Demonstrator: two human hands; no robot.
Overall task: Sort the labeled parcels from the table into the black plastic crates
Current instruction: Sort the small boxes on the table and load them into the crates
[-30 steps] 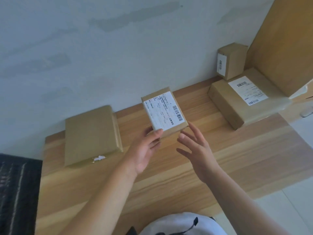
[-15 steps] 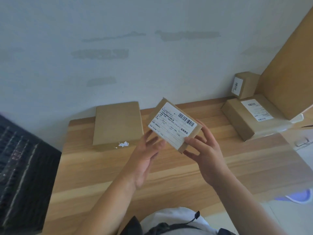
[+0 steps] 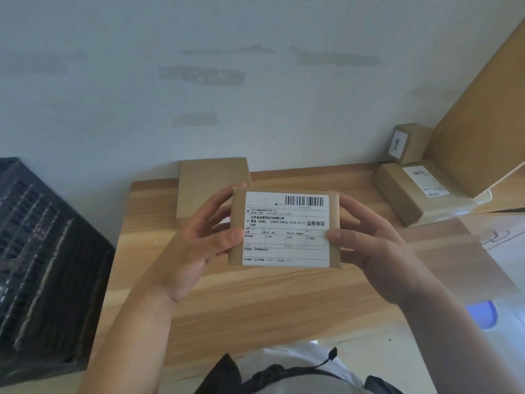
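The labeled parcel (image 3: 285,228) is held up above the wooden table (image 3: 284,294), label facing the camera, probably so it can be read before sorting. The left hand (image 3: 196,245) grips its left edge, thumb on the front; the right hand (image 3: 369,237) grips the right edge likewise. A black crate (image 3: 42,265) waits at left. Other parcels lie far behind (image 3: 199,177) and far right (image 3: 409,191).

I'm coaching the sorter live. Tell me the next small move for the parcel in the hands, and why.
Probably carry the labeled parcel leftward toward the black plastic crate. The left hand and right hand grip its sides above the table, label facing the camera as if being read, and the crate is the only bin in view.
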